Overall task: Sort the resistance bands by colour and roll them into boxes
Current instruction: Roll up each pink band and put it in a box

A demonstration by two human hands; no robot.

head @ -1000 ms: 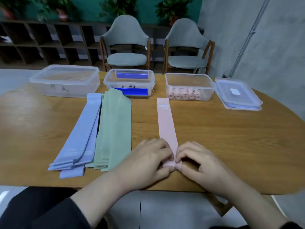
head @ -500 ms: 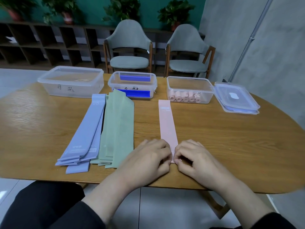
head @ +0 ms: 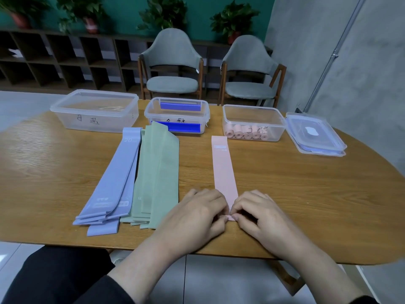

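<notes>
A pink band (head: 223, 167) lies flat and lengthwise on the wooden table (head: 306, 194). My left hand (head: 197, 218) and my right hand (head: 260, 218) pinch its near end from either side, where a small roll has formed. To the left lie a stack of green bands (head: 158, 172) and a stack of blue bands (head: 116, 178). At the back stand three clear boxes: one (head: 254, 122) open with several pink rolls, a middle one (head: 177, 114) lidded with blue clips, and a large left one (head: 96, 109) lidded.
A loose clear lid (head: 315, 133) lies to the right of the pink-roll box. Two grey chairs (head: 173, 69) stand behind the table, with dark shelving and potted plants along the back wall. The table's near edge runs just under my wrists.
My fingers have worked the pink band's near end a little further forward into a roll. The camera has tilted slightly; nothing else on the table has moved.
</notes>
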